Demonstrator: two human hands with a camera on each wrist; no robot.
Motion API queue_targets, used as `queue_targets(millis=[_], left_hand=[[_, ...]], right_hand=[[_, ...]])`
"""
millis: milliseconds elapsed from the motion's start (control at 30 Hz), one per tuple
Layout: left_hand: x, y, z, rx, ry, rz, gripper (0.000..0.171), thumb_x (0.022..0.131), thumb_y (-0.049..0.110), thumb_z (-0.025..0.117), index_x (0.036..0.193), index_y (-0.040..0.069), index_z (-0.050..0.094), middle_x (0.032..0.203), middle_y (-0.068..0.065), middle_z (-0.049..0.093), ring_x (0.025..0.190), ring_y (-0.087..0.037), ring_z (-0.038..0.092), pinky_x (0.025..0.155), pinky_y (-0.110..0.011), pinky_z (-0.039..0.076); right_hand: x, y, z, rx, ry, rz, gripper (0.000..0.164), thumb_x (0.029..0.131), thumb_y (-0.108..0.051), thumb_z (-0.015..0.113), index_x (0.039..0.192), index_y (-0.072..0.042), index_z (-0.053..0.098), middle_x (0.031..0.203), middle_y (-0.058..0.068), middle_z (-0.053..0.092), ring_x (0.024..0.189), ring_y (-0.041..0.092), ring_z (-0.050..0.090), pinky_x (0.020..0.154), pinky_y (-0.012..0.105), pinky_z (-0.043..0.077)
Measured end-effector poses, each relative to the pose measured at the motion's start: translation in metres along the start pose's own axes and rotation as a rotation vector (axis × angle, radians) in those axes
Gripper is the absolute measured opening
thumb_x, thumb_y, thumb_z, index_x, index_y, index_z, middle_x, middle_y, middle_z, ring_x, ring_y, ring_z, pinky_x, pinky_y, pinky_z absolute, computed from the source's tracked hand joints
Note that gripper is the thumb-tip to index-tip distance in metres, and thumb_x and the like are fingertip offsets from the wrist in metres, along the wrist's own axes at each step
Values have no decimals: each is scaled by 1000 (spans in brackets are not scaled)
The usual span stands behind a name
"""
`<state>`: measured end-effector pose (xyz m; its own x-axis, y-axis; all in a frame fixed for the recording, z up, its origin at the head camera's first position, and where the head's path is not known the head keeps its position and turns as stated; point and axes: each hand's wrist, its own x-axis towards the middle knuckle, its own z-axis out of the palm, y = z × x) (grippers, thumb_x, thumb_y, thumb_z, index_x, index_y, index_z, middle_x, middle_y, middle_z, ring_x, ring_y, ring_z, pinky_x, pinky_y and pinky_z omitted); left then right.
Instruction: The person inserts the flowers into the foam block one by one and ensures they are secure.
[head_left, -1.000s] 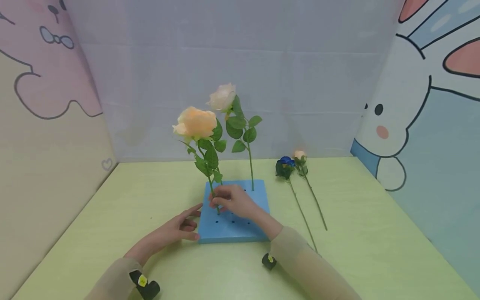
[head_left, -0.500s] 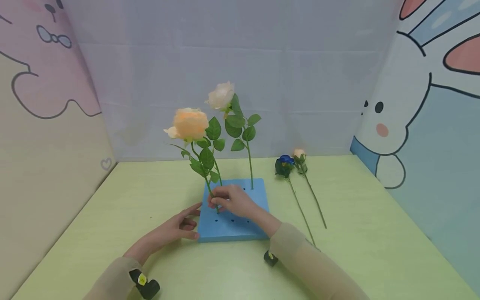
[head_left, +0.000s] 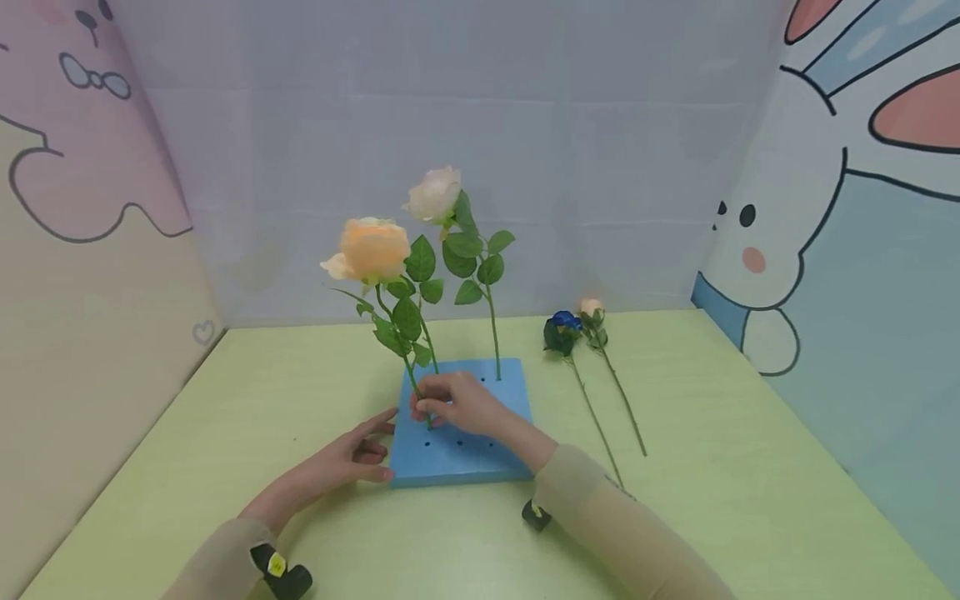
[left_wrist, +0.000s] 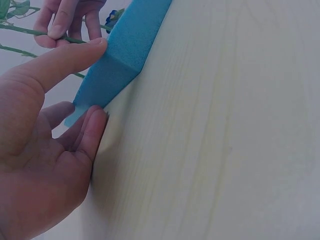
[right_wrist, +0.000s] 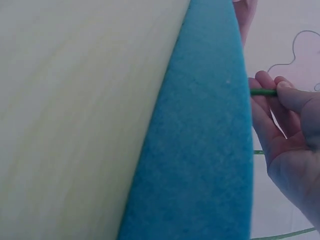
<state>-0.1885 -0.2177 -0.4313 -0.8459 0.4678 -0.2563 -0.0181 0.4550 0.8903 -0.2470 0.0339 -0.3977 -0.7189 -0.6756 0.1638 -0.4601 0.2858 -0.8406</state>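
Observation:
My right hand (head_left: 465,404) pinches the lower stem of a peach rose (head_left: 371,250) between thumb and fingers. The stem's foot meets the top of a blue foam block (head_left: 457,462) with small holes, and the rose leans left. In the right wrist view, the green stem (right_wrist: 263,92) runs from the block into the fingertips. My left hand (head_left: 333,467) rests at the block's left side, fingers extended, its thumb touching the near corner in the left wrist view. A pale rose (head_left: 435,196) stands in the back of the block. Another leafy stem (head_left: 430,337) rises behind the peach rose; its bloom is hidden.
On the table (head_left: 712,467) to the right of the block lie a blue rose (head_left: 562,332) and a small peach rose (head_left: 592,321), their stems pointing towards me. A pale cloth wall (head_left: 600,167) closes off the back.
The peach bloom has swung left and its stem leans more, uncovering more of the leaves behind. Both hands keep their places at the block. The head view has shifted slightly.

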Motion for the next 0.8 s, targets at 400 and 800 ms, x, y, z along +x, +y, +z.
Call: queue_targets(millis=[400, 800], left_hand=[[0, -3, 1, 0, 4, 10, 91, 87, 29, 75, 159, 26, 19, 157, -13, 33, 130, -28, 46, 106, -33, 40], [0, -1, 1, 13, 22, 10, 94, 86, 29, 76, 159, 24, 18, 157, -15, 33, 130, -27, 46, 106, -30, 41]], right_hand=[[-13, -11, -9, -79, 37, 36, 37, 98, -30, 62, 130, -13, 60, 117, 4, 74, 111, 19, 69, 92, 33, 55], [-46, -15, -58, -79, 253, 65, 32, 99, -24, 60, 130, -16, 59, 118, 9, 72, 109, 23, 69, 90, 38, 56]])
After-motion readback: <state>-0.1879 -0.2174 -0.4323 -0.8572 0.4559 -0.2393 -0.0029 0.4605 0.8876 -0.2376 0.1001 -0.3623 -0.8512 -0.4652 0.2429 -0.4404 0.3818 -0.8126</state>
